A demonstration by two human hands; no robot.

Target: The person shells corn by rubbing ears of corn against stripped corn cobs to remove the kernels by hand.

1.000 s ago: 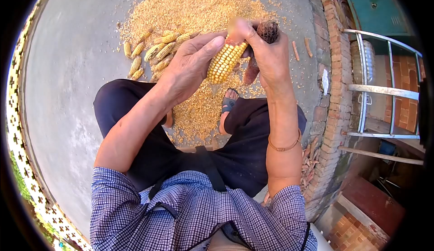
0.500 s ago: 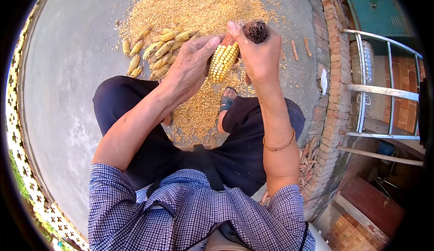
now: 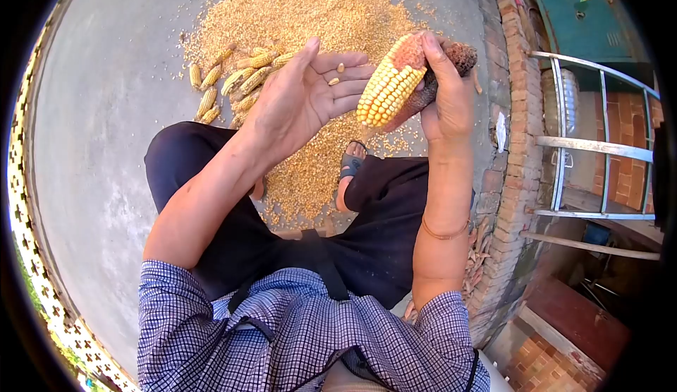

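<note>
My right hand (image 3: 450, 95) is closed around a partly shelled ear of corn (image 3: 389, 87) and a dark bare corncob (image 3: 458, 62), held side by side. Yellow kernels still cover most of the ear, while its upper end shows bare reddish cob. Palm up, my left hand (image 3: 305, 95) is open just left of the ear, its fingers stretched out. A few loose kernels (image 3: 334, 81) lie on those fingers. Below and beyond the hands, a wide heap of shelled kernels (image 3: 303, 11) covers the concrete.
Several unshelled ears (image 3: 247, 81) lie at the heap's left edge. Kernels are also spread between my feet, near a sandal (image 3: 348, 166). Along the right runs a low brick edge (image 3: 520, 131) with a metal railing (image 3: 599, 143) beyond it. Bare cobs (image 3: 479, 247) are piled beside the bricks.
My left hand has come off the ear and opened palm up, with kernels on its fingers. My right hand has moved right, carrying the ear and the bare cob.
</note>
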